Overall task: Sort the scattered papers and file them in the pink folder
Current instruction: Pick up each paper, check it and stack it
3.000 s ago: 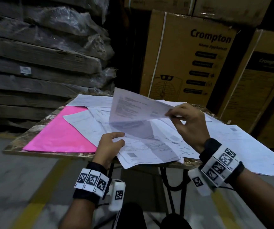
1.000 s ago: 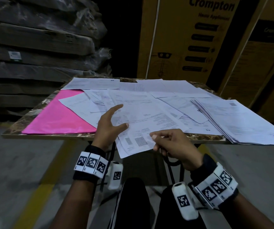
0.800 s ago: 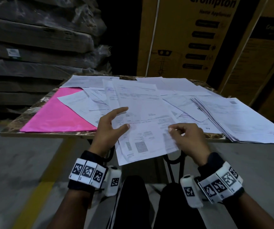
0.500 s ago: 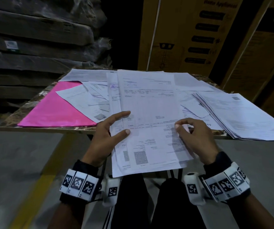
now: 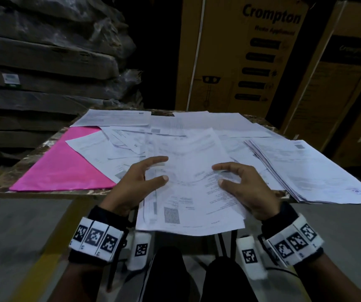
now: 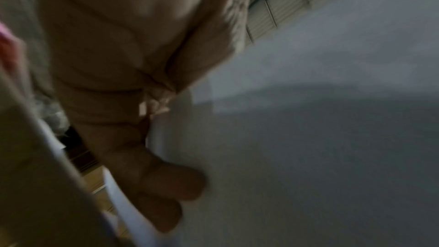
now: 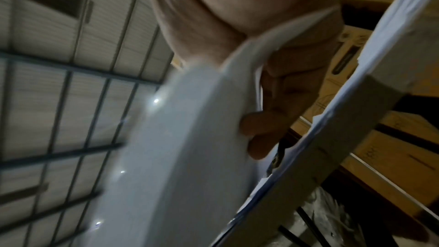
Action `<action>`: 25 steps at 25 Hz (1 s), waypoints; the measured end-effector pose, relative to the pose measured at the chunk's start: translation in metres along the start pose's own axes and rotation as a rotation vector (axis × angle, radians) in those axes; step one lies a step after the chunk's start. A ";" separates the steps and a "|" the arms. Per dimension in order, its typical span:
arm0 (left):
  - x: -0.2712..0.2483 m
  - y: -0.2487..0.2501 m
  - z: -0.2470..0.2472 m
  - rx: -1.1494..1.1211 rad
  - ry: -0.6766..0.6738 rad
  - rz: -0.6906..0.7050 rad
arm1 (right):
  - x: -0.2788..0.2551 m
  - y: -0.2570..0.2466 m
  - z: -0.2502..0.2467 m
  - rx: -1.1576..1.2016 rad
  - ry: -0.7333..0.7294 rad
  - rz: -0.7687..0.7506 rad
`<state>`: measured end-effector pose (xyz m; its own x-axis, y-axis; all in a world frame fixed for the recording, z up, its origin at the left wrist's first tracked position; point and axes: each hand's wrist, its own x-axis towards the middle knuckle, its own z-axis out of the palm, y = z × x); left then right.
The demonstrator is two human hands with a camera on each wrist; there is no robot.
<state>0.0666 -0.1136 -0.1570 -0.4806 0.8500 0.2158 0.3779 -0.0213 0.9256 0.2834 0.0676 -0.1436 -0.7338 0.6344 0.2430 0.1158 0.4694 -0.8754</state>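
The pink folder [image 5: 62, 166] lies shut on the left of the small table [image 5: 44, 194], partly under loose sheets. A few printed sheets [image 5: 188, 192] overhang the near table edge between my hands. My left hand [image 5: 164, 168] holds their left side, thumb and forefinger on top. My right hand [image 5: 217, 174] holds their right side the same way. In the right wrist view the sheets [image 7: 178, 157] run between palm and curled fingers [image 7: 259, 123]. The left wrist view is blurred; fingers [image 6: 171, 181] lie against paper. A squared stack [image 5: 305, 171] sits at the right.
More loose papers [image 5: 114, 118] cover the back and middle of the table. Tall cardboard boxes [image 5: 240, 57] stand right behind it, and wrapped slabs [image 5: 44, 62] are piled at the back left. Grey floor with a yellow line [image 5: 44, 258] lies below. My knees are under the near edge.
The sheet my right hand held up three seconds ago is down. Both hands have drawn a few sheets toward me over the near edge and now hold them from both sides.
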 end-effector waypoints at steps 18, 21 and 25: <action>0.018 0.032 0.055 0.019 0.473 0.538 | 0.019 0.006 0.020 -0.027 0.371 -0.469; 0.022 0.032 0.054 0.037 0.484 0.540 | 0.020 0.000 0.021 -0.021 0.406 -0.484; 0.016 0.008 0.058 0.035 0.331 0.291 | 0.015 0.021 0.034 0.003 0.261 -0.280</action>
<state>0.1077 -0.0699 -0.1638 -0.5755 0.5969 0.5590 0.5587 -0.2122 0.8018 0.2524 0.0664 -0.1725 -0.5420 0.6172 0.5704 -0.0671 0.6448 -0.7614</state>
